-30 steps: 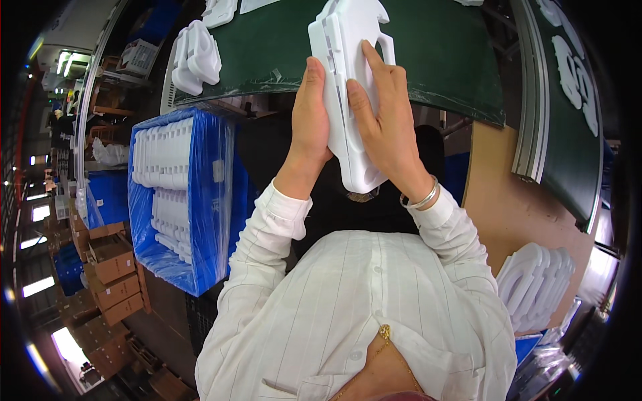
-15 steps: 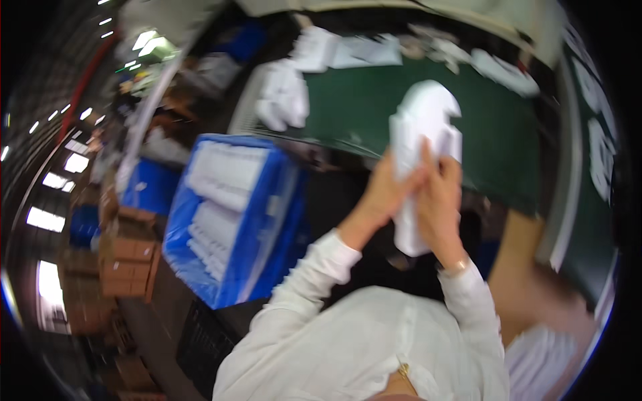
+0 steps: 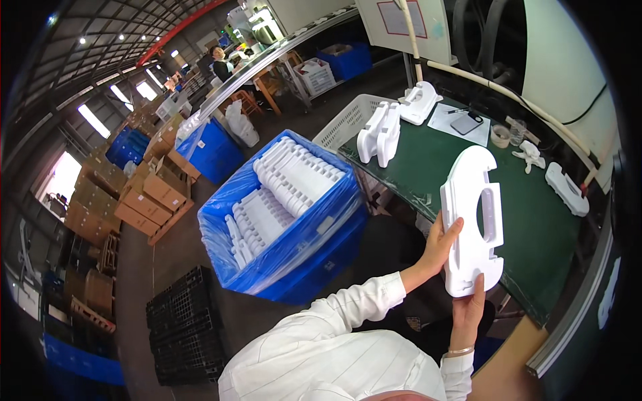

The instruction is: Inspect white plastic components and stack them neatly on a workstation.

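Note:
A white moulded plastic part (image 3: pixel 463 217), long and rounded at the far end, has an oblong opening and notches along its right side. It is held up in front of me, over the near edge of the green-topped table (image 3: pixel 414 150). My left hand (image 3: pixel 436 250) grips its left edge, thumb on the face. Lower down, my right hand (image 3: pixel 469 309) holds the near end with the thumb on top; its other fingers are hidden behind the part. Similar white parts (image 3: pixel 379 134) stand upright at the table's left end, and another white part (image 3: pixel 566 189) lies at its far right.
Left of the table, a blue bin (image 3: pixel 287 281) lined with clear plastic holds rows of white parts. A white basket (image 3: pixel 358 117) stands behind it. On the table lie a phone (image 3: pixel 467 123), a tape roll (image 3: pixel 499 136) and a crumpled white glove (image 3: pixel 528 156). Black pallets (image 3: pixel 184 327) lie on the floor.
My view has swung left, so the bin and table sit farther right in it. The right hand has shifted from the part's middle to its near end, and the part's opening now shows.

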